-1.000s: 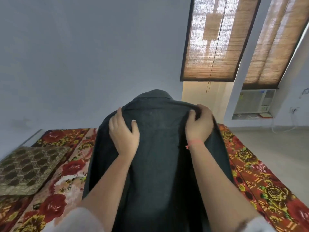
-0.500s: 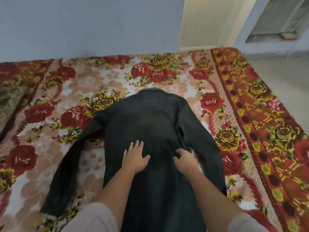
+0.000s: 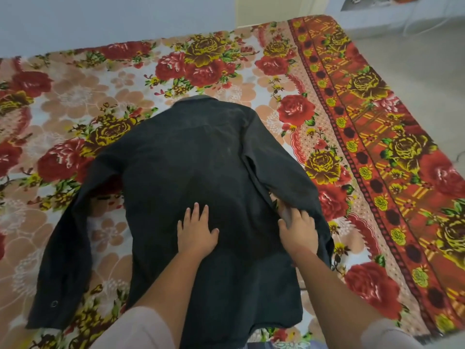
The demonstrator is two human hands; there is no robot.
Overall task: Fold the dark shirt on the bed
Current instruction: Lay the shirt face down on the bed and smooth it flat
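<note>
The dark shirt (image 3: 196, 157) lies back-up on the bed's floral blanket (image 3: 75, 96), collar toward the far side. Its left sleeve (image 3: 60, 248) stretches down along the left. The right sleeve lies close against the body. My left hand (image 3: 195, 233) rests flat on the middle of the shirt's back, fingers spread. My right hand (image 3: 298, 229) is at the shirt's right side seam, its fingers curled on the fabric where sleeve and body meet.
The bed's right edge with a red and orange border (image 3: 377, 172) runs diagonally, and pale floor (image 3: 415, 59) lies beyond it. A grey wall (image 3: 113, 16) stands behind the bed's far side.
The shirt went from held up in front of me to lying flat on the bed. My hands moved down from its shoulders to its back and right side.
</note>
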